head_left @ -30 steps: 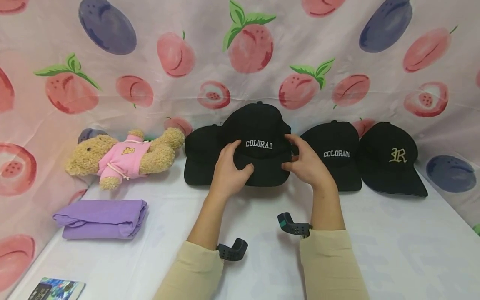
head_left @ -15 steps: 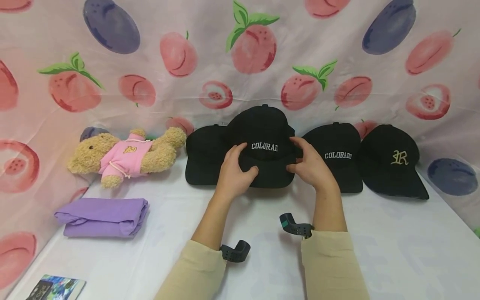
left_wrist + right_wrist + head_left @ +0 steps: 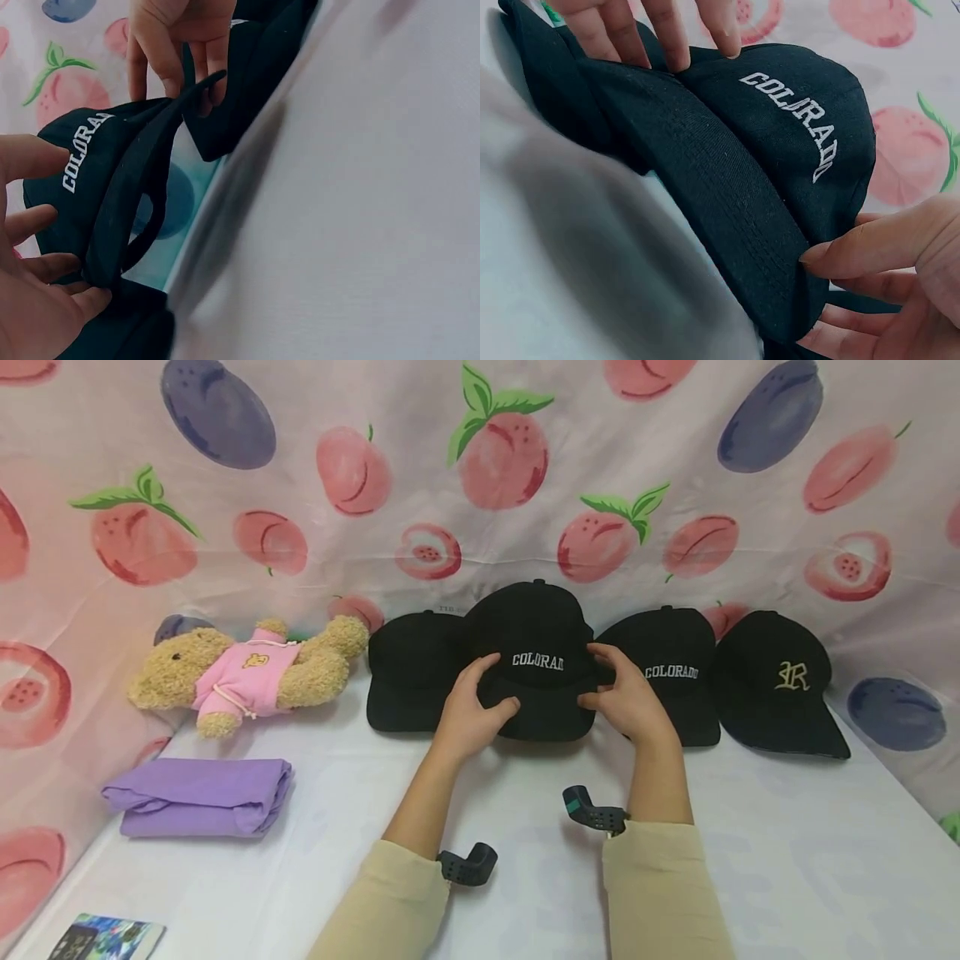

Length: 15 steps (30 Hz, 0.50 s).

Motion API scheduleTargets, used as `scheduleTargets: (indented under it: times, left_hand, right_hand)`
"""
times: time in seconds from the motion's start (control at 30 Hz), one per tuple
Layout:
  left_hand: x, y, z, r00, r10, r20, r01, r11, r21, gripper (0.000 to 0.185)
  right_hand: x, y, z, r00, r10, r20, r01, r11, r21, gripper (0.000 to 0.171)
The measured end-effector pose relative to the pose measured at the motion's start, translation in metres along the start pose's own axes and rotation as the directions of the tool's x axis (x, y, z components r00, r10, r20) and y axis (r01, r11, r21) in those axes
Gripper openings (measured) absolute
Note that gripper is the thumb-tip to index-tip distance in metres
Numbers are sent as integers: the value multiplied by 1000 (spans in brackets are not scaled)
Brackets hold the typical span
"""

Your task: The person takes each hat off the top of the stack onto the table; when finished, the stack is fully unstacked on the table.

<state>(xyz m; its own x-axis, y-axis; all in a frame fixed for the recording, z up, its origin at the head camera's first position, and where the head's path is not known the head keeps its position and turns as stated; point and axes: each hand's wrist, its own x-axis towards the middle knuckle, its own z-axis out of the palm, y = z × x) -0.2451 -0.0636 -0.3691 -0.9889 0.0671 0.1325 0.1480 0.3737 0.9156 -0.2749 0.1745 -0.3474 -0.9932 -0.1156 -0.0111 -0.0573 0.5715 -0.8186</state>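
Both hands hold a black baseball cap (image 3: pixel 542 627) lettered COLORADO, by its two sides. It stands upright in front of the row of caps, and a shadow shows below its brim in the wrist views. My left hand (image 3: pixel 468 718) grips the left side where brim and crown meet. On the opposite side, my right hand (image 3: pixel 633 706) pinches the brim edge, thumb in front and fingers behind in the right wrist view. A plain black cap (image 3: pixel 401 672) is partly hidden behind it on the left; another COLORADO cap (image 3: pixel 663 639) is on the right, partly behind my right hand.
A black cap with a gold R (image 3: pixel 772 714) stands at the row's right end. Left of the row lies a teddy bear (image 3: pixel 251 677) in pink, with folded purple cloth (image 3: pixel 202 802) below it. A colourful booklet (image 3: pixel 123 935) lies at the table's front left. A fruit-print curtain (image 3: pixel 337 552) hangs behind.
The held cap has shifted to the right and slightly lower in the head view, both hands moving with it. More of the plain cap on the left now shows.
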Motion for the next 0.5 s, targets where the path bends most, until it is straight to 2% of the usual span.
scheduleTargets:
  times: [0.13, 0.33, 0.5]
  left_hand:
    - [-1, -3, 4, 1000, -11, 22, 11, 1000, 0, 68]
    - [1, -6, 5, 999, -36, -6, 36, 999, -16, 66]
    - [2, -8, 5, 999, -41, 10, 41, 999, -18, 66]
  right_hand:
    - [0, 7, -1, 1000, 16, -8, -15, 1000, 21, 80]
    - [1, 8, 0, 1000, 29, 0, -28, 995, 97, 76]
    - [2, 9, 1, 999, 41, -16, -39, 994, 107, 74]
